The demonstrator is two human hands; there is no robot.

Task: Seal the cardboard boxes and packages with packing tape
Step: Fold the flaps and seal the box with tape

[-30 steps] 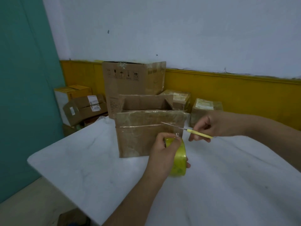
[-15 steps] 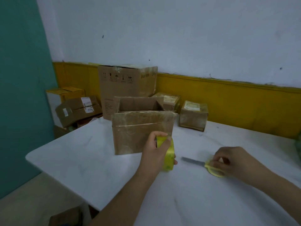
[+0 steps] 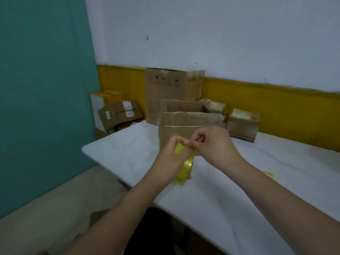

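Tape roll: yellow, held on edge above the tabletop near its left corner, in front of the open box; its upper half is hidden by both hands, core not visible

Left hand: fingers curled round the roll from the left, thumb tip showing below it

Right hand: thumb and forefinger pressed together in a pinch at the top of the roll, other fingers curled in; whether a free tape end is caught between them cannot be made out

Open box: brown cardboard, flaps raised, standing toward the table's far left edge; lower front hidden by the hands, contents out of sight

Tall box: behind it, printing blurred

Two small packages: along the far edge by the yellow wall band, one partly hidden behind the open box

Stacked boxes: beyond the left corner, off the table, labels illegible

Yellow loop: on the tabletop toward the right edge, mostly covered by the right forearm; kind uncertain
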